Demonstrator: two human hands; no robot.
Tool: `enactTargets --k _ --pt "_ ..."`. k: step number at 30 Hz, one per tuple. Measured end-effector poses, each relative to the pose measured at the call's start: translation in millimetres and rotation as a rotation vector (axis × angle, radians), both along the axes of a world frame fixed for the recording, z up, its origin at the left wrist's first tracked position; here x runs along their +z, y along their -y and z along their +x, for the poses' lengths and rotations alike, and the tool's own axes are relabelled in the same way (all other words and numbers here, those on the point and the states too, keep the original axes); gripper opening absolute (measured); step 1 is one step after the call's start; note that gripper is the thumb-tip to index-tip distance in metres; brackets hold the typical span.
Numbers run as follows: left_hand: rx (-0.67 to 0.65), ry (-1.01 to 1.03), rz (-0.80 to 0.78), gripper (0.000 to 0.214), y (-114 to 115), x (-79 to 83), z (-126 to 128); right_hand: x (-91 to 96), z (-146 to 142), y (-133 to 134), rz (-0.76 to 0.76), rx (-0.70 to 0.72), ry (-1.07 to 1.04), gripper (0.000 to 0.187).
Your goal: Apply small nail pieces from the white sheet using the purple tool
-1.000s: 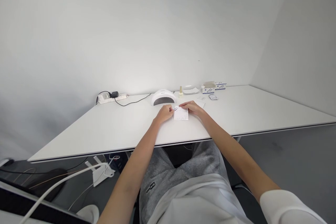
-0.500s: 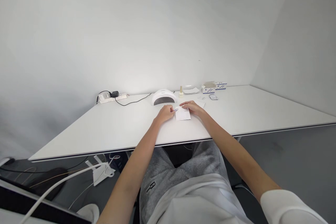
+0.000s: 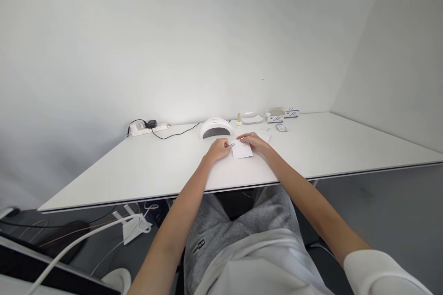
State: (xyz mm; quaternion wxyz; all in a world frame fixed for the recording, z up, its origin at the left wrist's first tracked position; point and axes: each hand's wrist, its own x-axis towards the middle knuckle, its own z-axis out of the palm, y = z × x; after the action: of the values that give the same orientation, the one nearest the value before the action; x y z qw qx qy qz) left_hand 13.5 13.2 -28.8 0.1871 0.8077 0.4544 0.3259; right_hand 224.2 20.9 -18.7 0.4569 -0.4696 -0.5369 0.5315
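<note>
My left hand [image 3: 218, 148] is closed around slim tweezers [image 3: 231, 145], whose tips lie over the left part of a small white sheet [image 3: 242, 151]. Little dark marks, like stickers, dot the sheet's upper area. From the right, my right hand [image 3: 252, 140] grips the sheet at its upper right edge, fingers reaching across the top. What sits between the tweezer tips, if anything, is too small to make out. Just behind my hands stands a white nail lamp [image 3: 216, 122] with a dark arched opening.
A nail polish bottle [image 3: 238, 121] stands beside the lamp, near a white tray [image 3: 252, 120]. Further right are small boxes [image 3: 275, 115] and a flat packet [image 3: 281, 127]. A power strip [image 3: 138, 130] with a black cable lies at the back left of the white table [image 3: 152, 166].
The sheet has turned slightly, its lower edge shifting a little to the right. Both hands stay almost where they were.
</note>
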Motion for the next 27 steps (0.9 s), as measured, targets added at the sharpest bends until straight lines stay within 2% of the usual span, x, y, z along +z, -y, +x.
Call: enactTargets --k 13,27 --pt "0.048 0.159 -0.047 0.022 -4.5 4.2 -3.5 -6.8 3.1 -9.8 0.044 -0.09 0.004 0.026" --pt "0.047 0.01 -0.022 0.019 3.6 9.3 -2.2 -0.5 1.8 -1.7 0.081 -0.117 0.025 0.026"
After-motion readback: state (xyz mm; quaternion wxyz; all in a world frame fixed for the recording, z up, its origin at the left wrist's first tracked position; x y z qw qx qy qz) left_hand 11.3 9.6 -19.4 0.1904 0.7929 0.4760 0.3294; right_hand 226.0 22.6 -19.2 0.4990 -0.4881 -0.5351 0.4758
